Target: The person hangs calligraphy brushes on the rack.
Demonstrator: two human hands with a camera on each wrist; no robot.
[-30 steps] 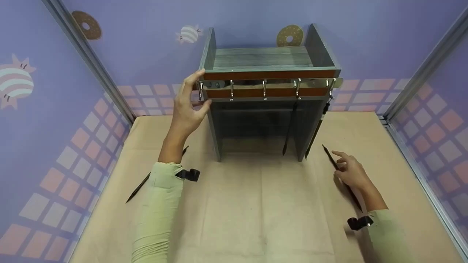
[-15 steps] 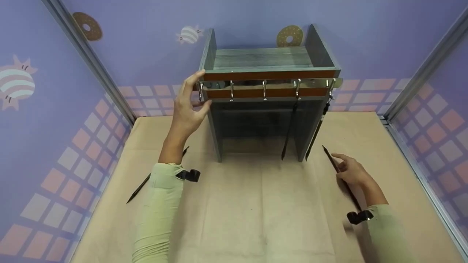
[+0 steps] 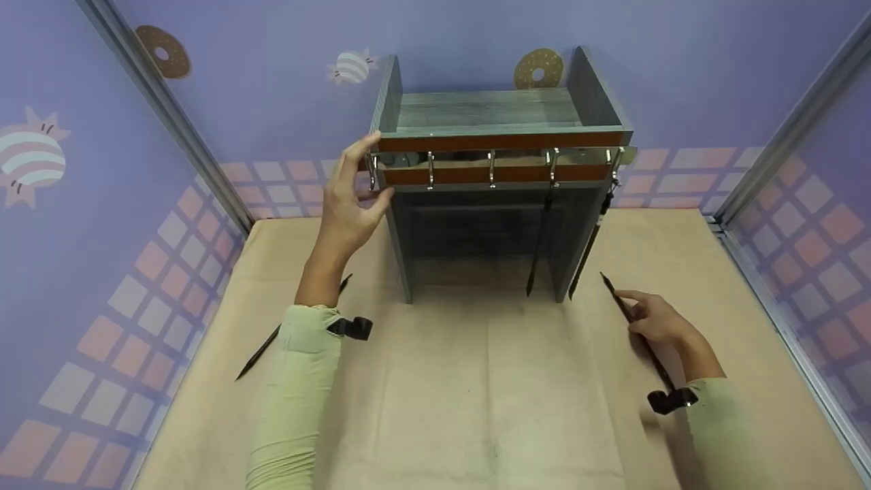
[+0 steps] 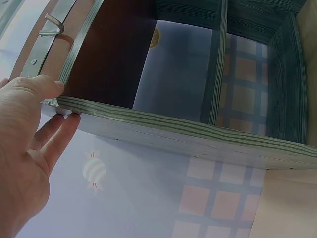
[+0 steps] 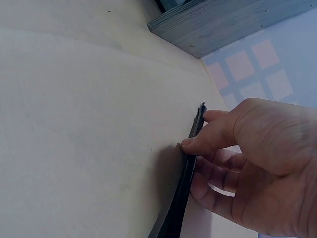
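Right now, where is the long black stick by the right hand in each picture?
Head view: the black stick lies on the table's right side, under the right hand.
Left wrist view: not in it.
Right wrist view: bottom centre, pinched by the fingers.
Shared landmark: the grey shelf.

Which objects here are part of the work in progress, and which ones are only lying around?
In use:
- right hand pinching the black brush on the table
- left hand gripping the grey shelf corner
- hook rail

Lying or hanging about:
- second brush beside the left sleeve
- two brushes hanging from hooks
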